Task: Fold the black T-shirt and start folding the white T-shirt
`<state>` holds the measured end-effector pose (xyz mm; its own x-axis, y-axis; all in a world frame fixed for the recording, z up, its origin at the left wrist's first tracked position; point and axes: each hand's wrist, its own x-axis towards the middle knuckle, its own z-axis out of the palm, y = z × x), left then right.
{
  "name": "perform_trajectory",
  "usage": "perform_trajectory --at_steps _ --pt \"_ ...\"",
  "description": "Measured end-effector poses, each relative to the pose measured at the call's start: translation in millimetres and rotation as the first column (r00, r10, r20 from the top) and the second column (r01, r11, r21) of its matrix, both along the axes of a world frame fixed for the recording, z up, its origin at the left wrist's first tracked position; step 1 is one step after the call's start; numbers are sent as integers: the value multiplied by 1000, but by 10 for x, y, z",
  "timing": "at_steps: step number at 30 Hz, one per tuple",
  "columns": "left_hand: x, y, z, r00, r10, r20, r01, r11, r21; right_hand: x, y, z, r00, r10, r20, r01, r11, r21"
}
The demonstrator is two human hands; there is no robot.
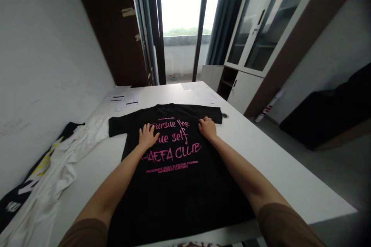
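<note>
A black T-shirt (174, 197) with pink lettering lies spread flat on the white table (278, 154), its collar towards the far end and both sleeves out to the sides. My left hand (147, 136) rests on the shirt with fingers spread, covering part of the lettering. On the other side of the print, near the right sleeve, my right hand (207, 127) touches the cloth, its fingers bent and their tips partly hidden. I cannot see whether any fabric is pinched there.
Along the table's left edge lie a crumpled white garment (62, 166) and a dark garment with yellow marks (43, 166). Printed papers (127, 98) sit at the far left corner. A white cabinet (246, 88) stands beyond the right side, and a window (182, 4) is straight ahead.
</note>
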<state>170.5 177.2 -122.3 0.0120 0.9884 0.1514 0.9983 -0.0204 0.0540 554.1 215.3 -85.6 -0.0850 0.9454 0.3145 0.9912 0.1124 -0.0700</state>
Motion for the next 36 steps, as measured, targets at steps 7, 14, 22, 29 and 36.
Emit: perform_trajectory --at_steps 7,14,22,29,36 --pt "716 232 15 984 -163 67 167 984 -57 -895 268 -149 931 361 -58 -364 931 -38" --pt "641 555 -39 981 -172 90 180 980 -83 -759 718 -308 928 363 -90 -373 891 -259" --pt "-395 779 -79 997 65 43 -61 994 -91 -255 1025 -343 983 175 -52 -182 929 -321" --pt "-1174 663 -102 960 280 -10 -280 958 -55 -115 1086 -382 993 111 -49 -121 935 -334" --pt "-498 723 47 996 83 -29 -80 993 92 -576 1101 -299 986 147 -72 -162 942 -293"
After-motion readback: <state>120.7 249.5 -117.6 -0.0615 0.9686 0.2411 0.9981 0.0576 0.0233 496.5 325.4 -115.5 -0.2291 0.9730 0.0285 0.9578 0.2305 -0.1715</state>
